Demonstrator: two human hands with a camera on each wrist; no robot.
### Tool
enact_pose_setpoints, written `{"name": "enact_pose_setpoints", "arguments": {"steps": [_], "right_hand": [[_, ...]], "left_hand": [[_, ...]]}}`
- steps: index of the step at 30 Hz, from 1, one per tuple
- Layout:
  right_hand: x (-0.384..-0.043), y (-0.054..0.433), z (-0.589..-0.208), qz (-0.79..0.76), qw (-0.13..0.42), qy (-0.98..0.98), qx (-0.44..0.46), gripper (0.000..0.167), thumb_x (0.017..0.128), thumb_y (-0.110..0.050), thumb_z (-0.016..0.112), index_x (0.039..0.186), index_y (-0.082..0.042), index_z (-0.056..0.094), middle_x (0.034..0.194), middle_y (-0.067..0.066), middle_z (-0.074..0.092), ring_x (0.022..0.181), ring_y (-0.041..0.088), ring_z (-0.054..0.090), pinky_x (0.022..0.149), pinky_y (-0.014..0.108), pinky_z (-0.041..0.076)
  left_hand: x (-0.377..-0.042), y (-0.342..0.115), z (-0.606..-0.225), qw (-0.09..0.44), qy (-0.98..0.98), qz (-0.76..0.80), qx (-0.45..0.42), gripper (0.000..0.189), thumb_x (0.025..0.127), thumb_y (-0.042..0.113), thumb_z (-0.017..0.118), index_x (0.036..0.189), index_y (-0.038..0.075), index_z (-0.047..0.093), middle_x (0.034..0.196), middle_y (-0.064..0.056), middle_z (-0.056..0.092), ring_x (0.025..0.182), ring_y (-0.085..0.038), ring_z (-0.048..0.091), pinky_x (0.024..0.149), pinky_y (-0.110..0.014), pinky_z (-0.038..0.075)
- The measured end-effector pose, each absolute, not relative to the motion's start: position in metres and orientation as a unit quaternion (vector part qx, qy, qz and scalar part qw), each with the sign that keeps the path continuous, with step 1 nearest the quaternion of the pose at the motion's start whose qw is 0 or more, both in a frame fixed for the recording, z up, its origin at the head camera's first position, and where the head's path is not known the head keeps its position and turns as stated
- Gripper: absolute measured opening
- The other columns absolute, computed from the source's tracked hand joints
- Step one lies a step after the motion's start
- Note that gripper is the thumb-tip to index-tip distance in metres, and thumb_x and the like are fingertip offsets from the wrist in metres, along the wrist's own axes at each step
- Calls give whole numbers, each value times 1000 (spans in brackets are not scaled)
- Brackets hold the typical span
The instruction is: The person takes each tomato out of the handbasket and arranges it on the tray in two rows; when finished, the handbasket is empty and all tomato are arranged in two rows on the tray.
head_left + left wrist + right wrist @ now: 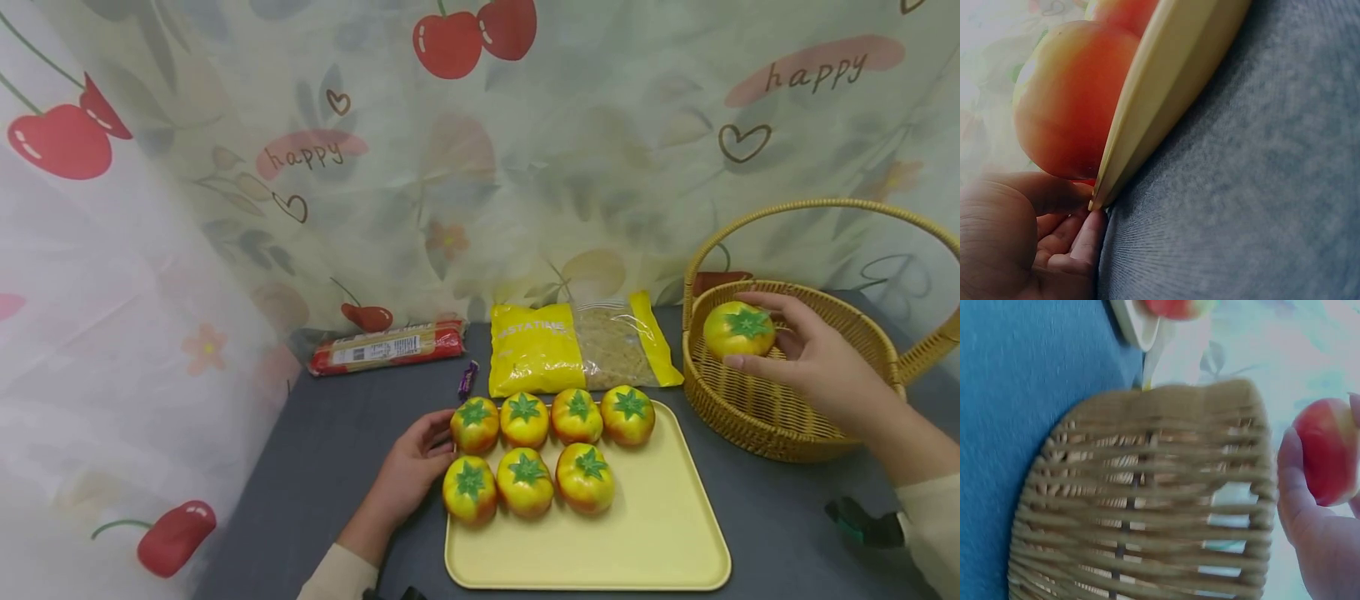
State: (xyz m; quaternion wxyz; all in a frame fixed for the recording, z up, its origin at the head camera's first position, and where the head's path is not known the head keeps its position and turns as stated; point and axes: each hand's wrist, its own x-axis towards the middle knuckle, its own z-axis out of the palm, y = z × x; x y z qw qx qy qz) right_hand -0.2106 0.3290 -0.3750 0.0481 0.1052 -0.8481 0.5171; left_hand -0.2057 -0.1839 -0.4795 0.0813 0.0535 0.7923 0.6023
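My right hand point(832, 367) holds a yellow-red tomato point(738, 330) with a green star-shaped top, above the wicker basket point(795, 442). In the right wrist view, thumb and fingers grip this tomato point(1329, 453) just beyond the basket's woven wall point(1147, 506). At the left edge of the cream tray point(585, 558), my left hand point(408, 471) pinches the rim beside the tomatoes. The left wrist view shows its fingers at the tray's corner point(1147, 112), right under a tomato point(1075, 100). Several similar tomatoes point(525, 483) stand in two rows on the tray, green tops up.
Behind the tray lie a yellow pasta bag point(536, 350), a small purple-wrapped sweet point(468, 380) and a red-ended noodle packet point(386, 348). The basket's tall handle point(817, 202) arches over it. A printed curtain point(480, 208) hangs behind the dark table point(300, 467).
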Motion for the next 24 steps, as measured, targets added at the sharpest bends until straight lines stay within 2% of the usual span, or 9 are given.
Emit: {"name": "enact_pose_setpoints", "arguments": {"steps": [4,9,20,24], "right_hand": [[-202,322,-377,527,54,-837,139,73,101,3,76,162,-7,36,151,6,37,118,-5,59,81,19,60],[-191,310,-381,551,48,-814,175,73,96,14,75,157,-9,42,147,6,42,114,6,65,82,21,61],[-172,285,-397,609,-22,-755,240,73,95,17,73,157,-3,40,146,19,47,114,21,70,82,37,66],[-168,280,-409,609,-30,-747,265,77,93,18,75,159,-2,41,146,15,49,114,21,70,81,39,66]], "left_hand": [[-205,-184,-479,79,792,602,54,55,102,0,70,155,7,56,157,-12,56,143,-30,55,115,-46,48],[-205,-183,-480,70,791,605,57,55,101,-3,70,154,5,56,155,-14,57,142,-32,56,115,-47,49],[-205,-183,-480,67,792,604,54,55,101,-1,71,154,6,57,155,-13,58,142,-32,56,115,-47,49],[-206,-184,-481,70,794,601,57,55,101,0,71,154,6,56,155,-13,57,142,-31,56,114,-46,49]]}}
